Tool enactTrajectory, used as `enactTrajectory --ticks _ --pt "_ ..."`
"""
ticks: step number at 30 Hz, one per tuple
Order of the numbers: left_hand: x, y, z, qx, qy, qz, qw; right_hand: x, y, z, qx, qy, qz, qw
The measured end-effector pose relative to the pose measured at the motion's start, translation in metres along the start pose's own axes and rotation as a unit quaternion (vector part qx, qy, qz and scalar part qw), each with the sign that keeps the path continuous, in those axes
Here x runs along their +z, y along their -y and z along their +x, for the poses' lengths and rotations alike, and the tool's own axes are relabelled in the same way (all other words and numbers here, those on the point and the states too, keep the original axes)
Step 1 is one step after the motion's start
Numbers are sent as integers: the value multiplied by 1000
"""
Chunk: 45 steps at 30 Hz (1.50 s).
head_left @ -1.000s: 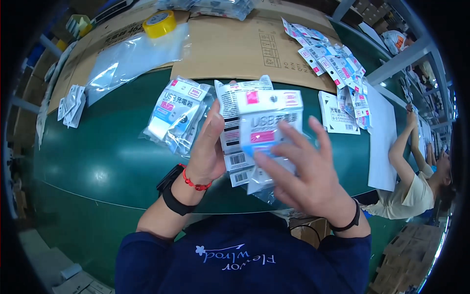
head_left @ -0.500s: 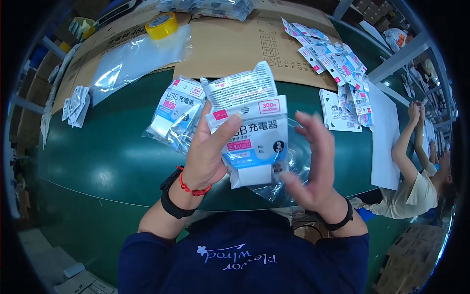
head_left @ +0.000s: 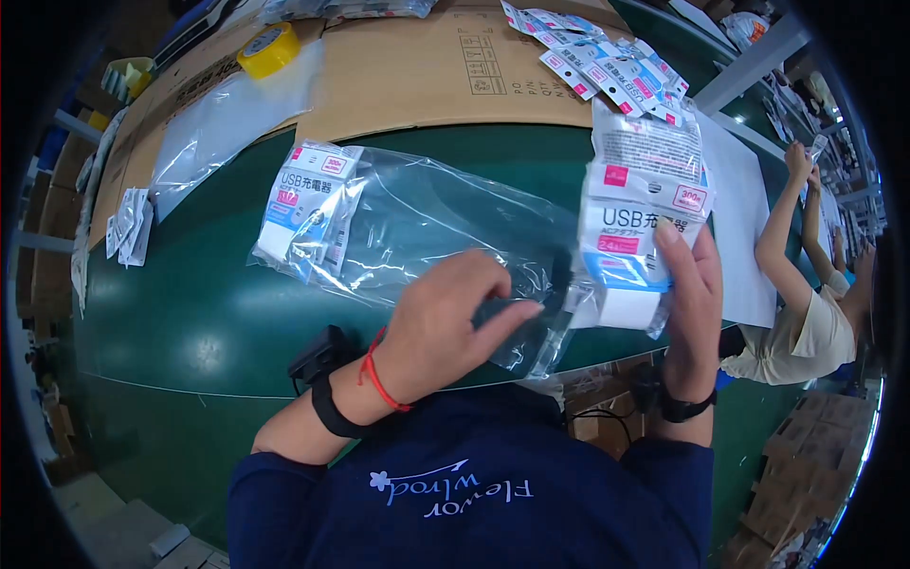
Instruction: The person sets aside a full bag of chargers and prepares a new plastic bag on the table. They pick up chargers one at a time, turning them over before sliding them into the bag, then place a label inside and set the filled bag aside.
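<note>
A small stack of packaged chargers [head_left: 626, 223], in white, pink and blue wrappers with a white block at the lower end, is gripped upright in my right hand [head_left: 694, 303], thumb across the front. My left hand [head_left: 450, 318] hovers over or touches the near part of a large clear plastic bag [head_left: 427, 213]; its thumb and curled fingers stand apart with nothing visible between them. More packaged chargers [head_left: 308, 204] lie inside the bag's far left end. The bag's right end lies beside the held stack; whether they touch, I cannot tell.
Flattened cardboard [head_left: 398, 81] covers the table's far side, bearing a yellow tape roll [head_left: 269, 51], clear bags [head_left: 227, 114] and a pile of charger packs [head_left: 607, 62]. White slips [head_left: 131, 226] lie at left. A black device [head_left: 322, 356] sits near the front edge. Another person [head_left: 796, 303] works at right.
The charger stack has passed from my left hand to my right and moved rightward. My left hand has come down over the bag, which now stretches out to the right.
</note>
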State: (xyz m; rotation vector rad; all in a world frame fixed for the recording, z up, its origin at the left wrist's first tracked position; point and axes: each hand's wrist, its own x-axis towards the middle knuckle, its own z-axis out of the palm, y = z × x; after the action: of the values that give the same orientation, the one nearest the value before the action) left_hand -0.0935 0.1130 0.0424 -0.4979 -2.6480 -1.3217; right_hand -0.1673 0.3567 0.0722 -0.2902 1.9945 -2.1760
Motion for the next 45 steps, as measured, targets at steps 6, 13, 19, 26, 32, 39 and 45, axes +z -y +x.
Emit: enactTrajectory --ticks 6,13,19,26,32,39,45 --pt "42 19 -14 14 18 135 991 -46 7 -11 71 75 -158 982" --pt "47 14 -14 -1 -16 146 989 -59 6 -13 137 292 -252 912" --pt "40 6 -10 66 -65 126 988 -52 -4 -5 153 340 -270 887" --pt "34 -2 -15 122 -53 153 979 -23 -27 4 218 294 -192 911" --pt "31 -3 -15 134 -50 146 979 0 -37 14 217 335 -195 896" --pt "14 -12 -33 73 10 -65 995 22 -49 34 240 309 -112 913" --pt "19 -10 -60 -388 255 -492 736 28 -51 50 234 364 -107 895"
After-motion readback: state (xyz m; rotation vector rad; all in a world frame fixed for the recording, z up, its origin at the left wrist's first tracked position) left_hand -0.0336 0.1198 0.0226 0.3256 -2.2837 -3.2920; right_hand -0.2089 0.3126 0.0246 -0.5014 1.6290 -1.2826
